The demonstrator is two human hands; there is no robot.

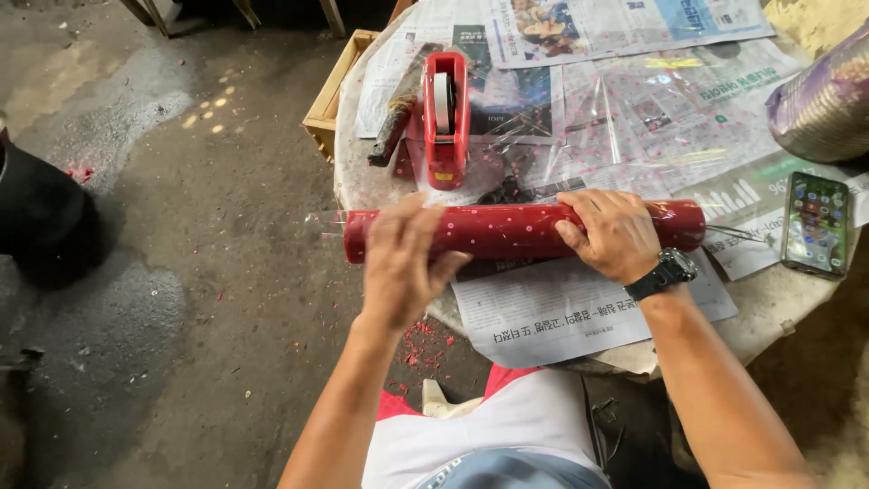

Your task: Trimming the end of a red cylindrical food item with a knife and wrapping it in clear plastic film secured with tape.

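One red dotted tube (507, 229) lies across the worktop (769, 303); one tape dispenser (445, 118) and one phone (815, 224) sit nearby. Left hand (401, 267) rests on it with fingers spread; right hand (614, 234) curls around it.

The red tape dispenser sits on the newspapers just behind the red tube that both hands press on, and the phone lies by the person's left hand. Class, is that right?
Not quite. The head view shows the phone by the right hand, not the left hand. The red tape dispenser does sit on the newspapers behind the red tube that both hands press on.
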